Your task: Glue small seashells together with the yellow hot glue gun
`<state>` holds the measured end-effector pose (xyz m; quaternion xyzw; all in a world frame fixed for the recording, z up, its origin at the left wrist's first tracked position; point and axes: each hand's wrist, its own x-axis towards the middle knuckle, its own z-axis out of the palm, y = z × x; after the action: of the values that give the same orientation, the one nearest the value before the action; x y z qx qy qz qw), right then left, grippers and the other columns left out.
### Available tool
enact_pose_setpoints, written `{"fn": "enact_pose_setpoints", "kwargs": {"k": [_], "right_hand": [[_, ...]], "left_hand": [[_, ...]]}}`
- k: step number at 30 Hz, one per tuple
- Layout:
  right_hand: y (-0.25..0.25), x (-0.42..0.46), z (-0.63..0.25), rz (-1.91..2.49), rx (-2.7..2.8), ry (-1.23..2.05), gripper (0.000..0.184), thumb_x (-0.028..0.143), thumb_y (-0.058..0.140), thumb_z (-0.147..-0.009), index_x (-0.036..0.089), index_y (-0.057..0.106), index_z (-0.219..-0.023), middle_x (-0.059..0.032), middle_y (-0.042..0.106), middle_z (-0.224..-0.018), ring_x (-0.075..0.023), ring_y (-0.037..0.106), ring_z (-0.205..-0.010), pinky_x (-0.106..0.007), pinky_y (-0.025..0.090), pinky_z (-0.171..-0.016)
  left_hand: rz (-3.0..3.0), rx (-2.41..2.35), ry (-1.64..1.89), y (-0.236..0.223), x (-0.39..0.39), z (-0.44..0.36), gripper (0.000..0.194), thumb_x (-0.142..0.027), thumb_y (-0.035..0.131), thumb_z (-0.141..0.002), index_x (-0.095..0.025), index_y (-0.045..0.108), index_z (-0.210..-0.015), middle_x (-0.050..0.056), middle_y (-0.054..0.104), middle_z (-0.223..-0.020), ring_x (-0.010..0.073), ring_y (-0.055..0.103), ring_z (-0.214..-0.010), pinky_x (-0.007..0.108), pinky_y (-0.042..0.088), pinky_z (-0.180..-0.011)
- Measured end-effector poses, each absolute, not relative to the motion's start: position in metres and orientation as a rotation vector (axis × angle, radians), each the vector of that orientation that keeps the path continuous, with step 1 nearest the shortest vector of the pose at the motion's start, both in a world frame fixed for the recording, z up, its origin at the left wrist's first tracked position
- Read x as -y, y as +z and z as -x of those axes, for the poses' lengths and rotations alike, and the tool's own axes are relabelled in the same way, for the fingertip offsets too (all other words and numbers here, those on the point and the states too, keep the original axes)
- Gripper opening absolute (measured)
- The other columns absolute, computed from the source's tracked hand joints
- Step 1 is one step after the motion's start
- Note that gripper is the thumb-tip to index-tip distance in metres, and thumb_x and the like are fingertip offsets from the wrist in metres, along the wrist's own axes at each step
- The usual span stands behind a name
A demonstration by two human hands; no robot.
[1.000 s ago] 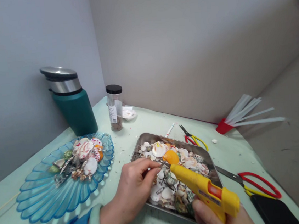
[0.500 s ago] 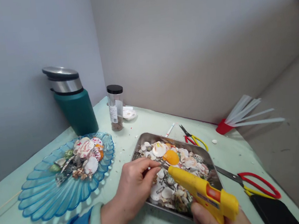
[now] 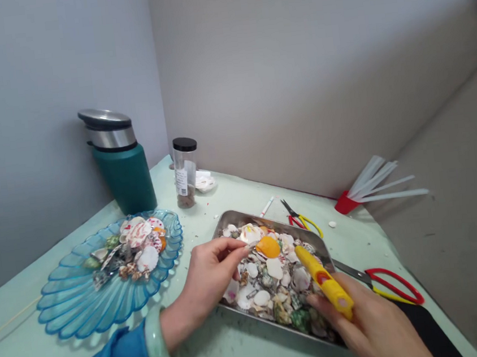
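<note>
My left hand (image 3: 216, 271) pinches a small grey metal clip (image 3: 252, 246) between thumb and fingertips, over the shell tray; its far end is too small to make out clearly. My right hand (image 3: 363, 313) is wrapped round a yellow hot glue gun (image 3: 323, 277), whose nozzle points away, to the right of the clip and apart from it. Beneath both hands lies a metal tray (image 3: 274, 319) full of mixed seashells. An orange shell (image 3: 268, 247) shows just beyond my left fingertips.
On the left, a blue shell-shaped plate (image 3: 91, 313) bears a heap of shells. Behind it stand a green bottle (image 3: 125, 179) and a black-lidded jar (image 3: 185, 172). Small snips (image 3: 296, 218), large scissors (image 3: 392, 287) and a red cup (image 3: 347, 202) with glue sticks lie rightward.
The glue gun has pulled away from the clip to the right, and turned more end-on. My left hand still pinches the clip, shifted slightly up and left. The view has swung a little.
</note>
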<state>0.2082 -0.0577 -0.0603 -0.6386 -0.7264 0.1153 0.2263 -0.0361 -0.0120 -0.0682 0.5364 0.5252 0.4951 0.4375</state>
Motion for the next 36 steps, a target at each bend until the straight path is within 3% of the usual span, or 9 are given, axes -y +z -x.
{"fn": "enact_pose_setpoints", "kwargs": {"k": [4,7,12,17,24,30,36], "right_hand": [[-0.069,0.056,-0.216,1.779,2.369,-0.229,0.029,0.046,0.058,-0.081,0.022,0.061,-0.097,-0.0087,0.067,-0.094,-0.0278,0.066,-0.071,-0.038,0.05,-0.059],[-0.065,0.052,-0.219,1.707,2.459,-0.328,0.033,0.047,0.058,-0.082,0.02,0.061,-0.102,-0.0112,0.065,-0.103,-0.0291,0.066,-0.082,-0.041,0.051,-0.067],[-0.038,0.048,-0.204,1.601,2.514,-0.177,0.027,0.044,0.058,-0.085,0.024,0.064,-0.103,-0.0088,0.066,-0.104,-0.0285,0.063,-0.09,-0.044,0.049,-0.076],[-0.021,0.037,-0.159,1.416,2.693,0.091,0.011,0.026,0.057,-0.088,0.025,0.068,-0.091,-0.0041,0.068,-0.089,-0.0224,0.062,-0.086,-0.035,0.045,-0.074],[-0.036,-0.001,-0.126,1.344,2.847,0.041,0.017,0.012,0.058,-0.082,0.023,0.071,-0.082,-0.0037,0.069,-0.081,-0.0212,0.061,-0.08,-0.03,0.038,-0.067],[-0.056,-0.015,-0.108,1.248,2.951,0.093,0.009,0.014,0.063,-0.076,0.02,0.07,-0.079,-0.0068,0.068,-0.079,-0.023,0.059,-0.077,-0.031,0.033,-0.065],[-0.058,-0.021,-0.107,1.256,2.871,0.321,0.012,0.011,0.056,-0.078,0.017,0.066,-0.077,-0.0085,0.066,-0.084,-0.022,0.058,-0.08,-0.031,0.034,-0.069]], "left_hand": [[-1.217,-1.25,1.263,-0.06,0.01,0.041,0.012,-0.026,0.067,-0.074,-0.014,0.07,-0.077,-0.003,0.061,-0.054,0.0068,0.051,-0.041,0.017,0.04,-0.043],[-1.228,-1.244,1.287,-0.06,0.008,0.044,0.014,-0.028,0.068,-0.073,-0.014,0.071,-0.078,-0.003,0.062,-0.055,0.0067,0.051,-0.042,0.016,0.039,-0.042],[-1.216,-1.236,1.324,-0.07,0.005,0.043,0.014,-0.028,0.068,-0.073,-0.014,0.071,-0.077,-0.003,0.061,-0.055,0.0066,0.05,-0.04,0.016,0.038,-0.04],[-1.208,-1.241,1.356,-0.073,0.005,0.043,0.017,-0.029,0.068,-0.073,-0.013,0.07,-0.078,-0.002,0.063,-0.058,0.007,0.051,-0.04,0.017,0.039,-0.041],[-1.183,-1.227,1.388,-0.074,0.004,0.045,0.017,-0.03,0.066,-0.074,-0.014,0.069,-0.078,-0.003,0.06,-0.054,0.0075,0.05,-0.04,0.017,0.039,-0.041],[-1.178,-1.214,1.382,-0.074,0.004,0.044,0.013,-0.026,0.065,-0.075,-0.014,0.069,-0.078,-0.005,0.055,-0.046,0.0077,0.049,-0.04,0.016,0.039,-0.041],[-1.168,-1.199,1.379,-0.075,0.004,0.044,0.012,-0.025,0.065,-0.075,-0.014,0.068,-0.078,-0.005,0.058,-0.051,0.0066,0.048,-0.04,0.015,0.039,-0.04]]}}
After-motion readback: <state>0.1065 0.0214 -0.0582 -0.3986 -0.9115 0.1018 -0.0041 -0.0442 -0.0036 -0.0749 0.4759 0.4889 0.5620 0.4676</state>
